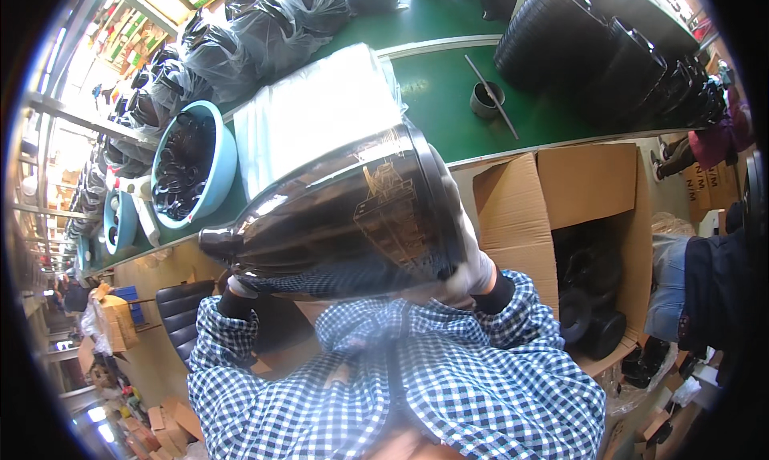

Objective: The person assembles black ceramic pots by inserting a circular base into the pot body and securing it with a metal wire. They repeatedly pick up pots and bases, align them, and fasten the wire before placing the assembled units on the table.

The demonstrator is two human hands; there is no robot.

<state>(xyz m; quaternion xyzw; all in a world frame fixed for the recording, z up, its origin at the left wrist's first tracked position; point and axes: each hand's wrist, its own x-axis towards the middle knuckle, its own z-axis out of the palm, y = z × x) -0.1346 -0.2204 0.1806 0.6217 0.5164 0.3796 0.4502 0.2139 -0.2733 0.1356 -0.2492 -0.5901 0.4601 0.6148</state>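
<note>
I hold a large glossy black tapered vessel [336, 228] on its side in front of my chest. It has a narrow neck at the left, a wide rim at the right and a gold-coloured line drawing on its wall. My left hand [241, 287], mostly hidden, is closed at the underside near the neck. My right hand [478, 269], in a white glove, grips the wide rim end. Behind the vessel, a stack of clear plastic bags [320, 100] lies on the green table [436, 68].
A blue basin [225, 168] of small black parts stands at the left. Bagged black pieces [216, 52] line the back left. A grey cup [483, 101] holds a rod. Stacked black pieces [553, 36] stand back right. An open carton [513, 212] holds black pieces. A person [677, 288] is at the right.
</note>
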